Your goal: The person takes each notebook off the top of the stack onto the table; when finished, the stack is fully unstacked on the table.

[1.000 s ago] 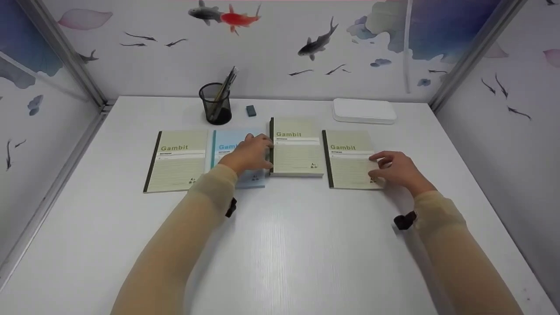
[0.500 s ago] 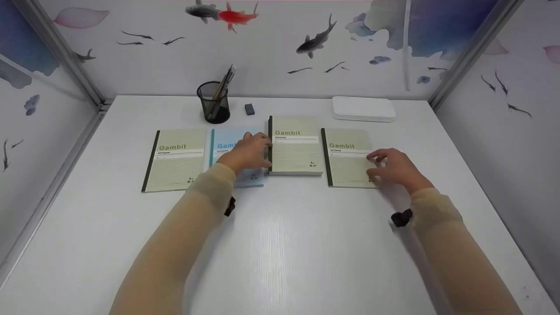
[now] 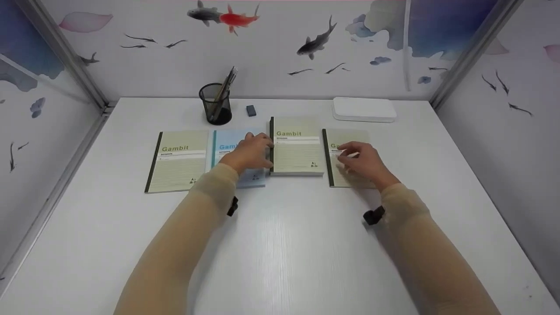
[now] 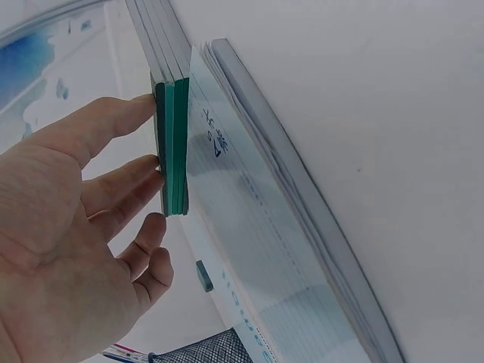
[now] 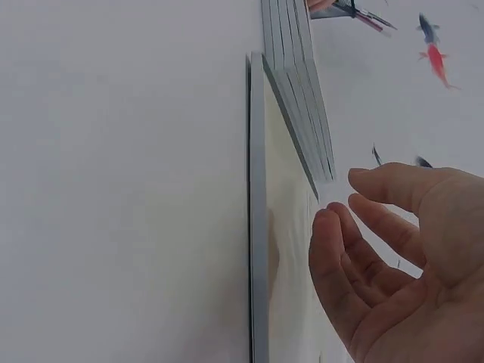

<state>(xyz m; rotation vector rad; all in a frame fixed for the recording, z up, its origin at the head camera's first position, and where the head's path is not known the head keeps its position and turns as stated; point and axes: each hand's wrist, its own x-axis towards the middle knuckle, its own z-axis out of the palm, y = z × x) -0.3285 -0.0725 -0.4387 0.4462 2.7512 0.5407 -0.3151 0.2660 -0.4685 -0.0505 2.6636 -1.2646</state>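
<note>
A stack of several Gambit notebooks (image 3: 297, 151) with a pale green cover on top lies in the middle of the row. My left hand (image 3: 251, 152) reaches over a blue notebook (image 3: 249, 180), its fingertips against the stack's spine. The left wrist view shows the layered green spines (image 4: 172, 147) with the thumb and fingers (image 4: 125, 181) at them. My right hand (image 3: 365, 162) hovers over the green notebook (image 3: 350, 177) at the right, fingers loosely bent and holding nothing. In the right wrist view a gap separates that thumb from the fingers, close above the cover.
Another green notebook (image 3: 177, 162) lies at the left of the row. Behind stand a black mesh pen cup (image 3: 216, 105) with pens, a small dark eraser (image 3: 251, 110) and a white flat case (image 3: 364, 110). Walls with painted fish enclose the white table (image 3: 280, 245).
My right hand has left the right edge of the right-hand notebook and moved left, over its cover. The left hand stays at the stack's spine; the notebooks have not visibly moved.
</note>
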